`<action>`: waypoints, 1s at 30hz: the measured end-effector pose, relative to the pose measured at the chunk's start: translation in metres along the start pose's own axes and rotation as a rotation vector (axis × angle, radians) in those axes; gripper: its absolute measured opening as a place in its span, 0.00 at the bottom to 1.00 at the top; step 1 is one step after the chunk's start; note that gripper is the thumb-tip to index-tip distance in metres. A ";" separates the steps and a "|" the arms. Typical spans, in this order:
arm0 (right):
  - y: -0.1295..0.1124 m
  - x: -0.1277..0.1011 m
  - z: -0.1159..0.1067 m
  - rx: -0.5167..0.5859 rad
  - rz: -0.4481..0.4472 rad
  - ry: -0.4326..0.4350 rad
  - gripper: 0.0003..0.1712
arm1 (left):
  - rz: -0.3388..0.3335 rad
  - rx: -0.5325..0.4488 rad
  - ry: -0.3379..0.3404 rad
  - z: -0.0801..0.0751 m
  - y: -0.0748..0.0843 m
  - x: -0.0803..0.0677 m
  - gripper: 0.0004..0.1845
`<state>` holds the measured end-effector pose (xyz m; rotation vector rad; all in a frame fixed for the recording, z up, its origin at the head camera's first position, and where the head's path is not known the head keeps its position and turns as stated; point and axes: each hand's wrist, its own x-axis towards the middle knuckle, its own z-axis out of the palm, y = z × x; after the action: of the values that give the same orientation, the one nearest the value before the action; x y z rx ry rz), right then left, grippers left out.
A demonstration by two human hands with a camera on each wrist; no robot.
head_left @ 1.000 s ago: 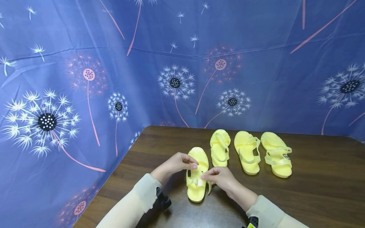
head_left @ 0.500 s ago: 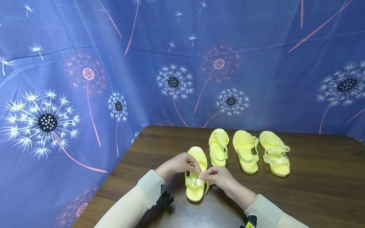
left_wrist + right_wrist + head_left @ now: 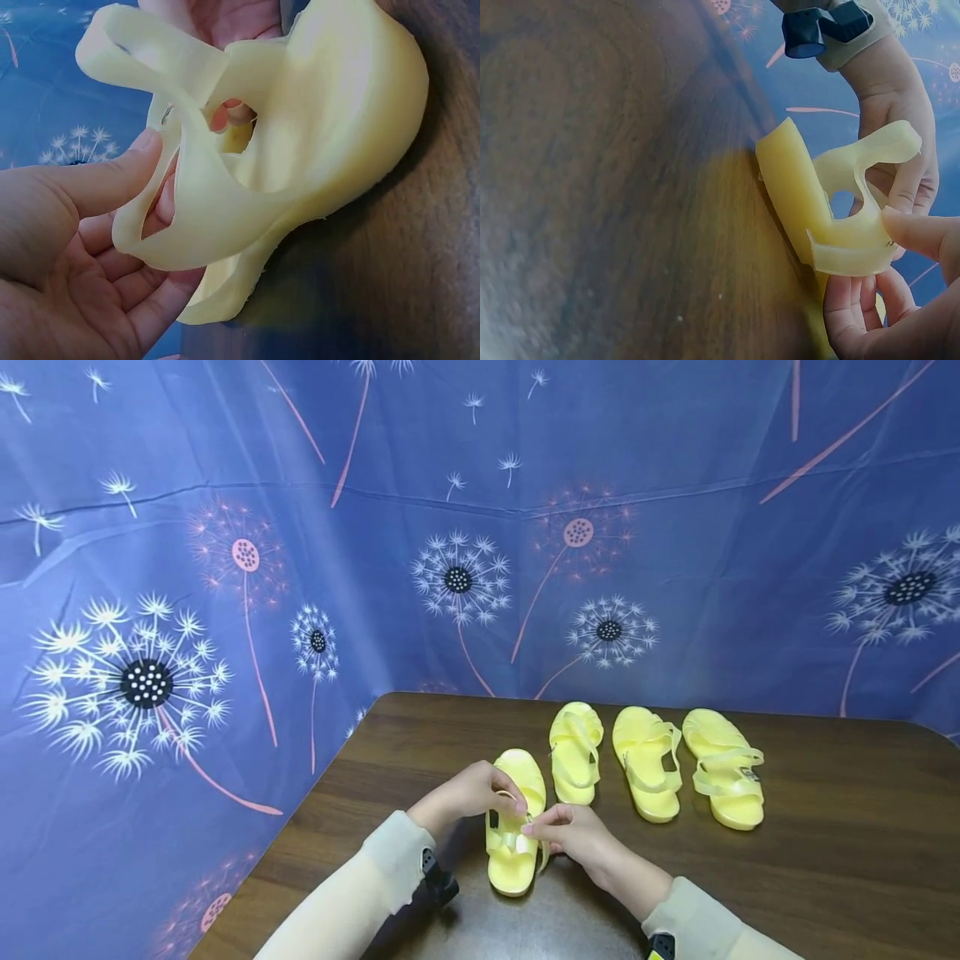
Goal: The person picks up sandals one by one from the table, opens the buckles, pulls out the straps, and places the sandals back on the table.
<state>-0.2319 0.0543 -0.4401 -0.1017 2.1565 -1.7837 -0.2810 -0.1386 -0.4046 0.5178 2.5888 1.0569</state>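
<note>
A pale yellow jelly sandal lies on the table between the two hands, its sole on the wood. My left hand, at its left side, pinches a thin translucent strap that arches over the opening. From the right, my right hand pinches the strap piece with the small metal buckle. The fingertips of both hands almost meet above the footbed. In the left wrist view, the thumb presses the strap near the buckle, with fingers behind it. A loose strap end hangs beside the sandal's right edge.
Three more yellow sandals stand in a row behind and to the right: a near one, a middle one and a far right one. The brown wooden table meets a blue dandelion-print cloth at its back and left edges.
My left hand has brought its strap rightward and down, closing the gap to the right hand's fingertips. The right hand has barely shifted. The other sandals stay put.
</note>
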 end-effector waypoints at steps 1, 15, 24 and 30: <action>0.000 0.000 0.001 0.000 0.000 0.003 0.14 | -0.005 -0.010 0.008 -0.001 -0.001 0.000 0.03; 0.003 0.001 0.000 0.016 -0.022 -0.050 0.14 | -0.047 -0.150 0.058 -0.004 -0.019 -0.003 0.06; 0.001 -0.001 0.001 0.063 -0.017 -0.037 0.13 | 0.051 -0.136 0.045 -0.008 -0.010 -0.001 0.11; -0.005 0.000 0.002 0.032 -0.014 -0.013 0.15 | 0.152 0.082 -0.019 -0.007 0.003 -0.001 0.05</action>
<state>-0.2319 0.0509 -0.4360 -0.1201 2.1226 -1.8195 -0.2821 -0.1417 -0.3977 0.7520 2.6192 0.9892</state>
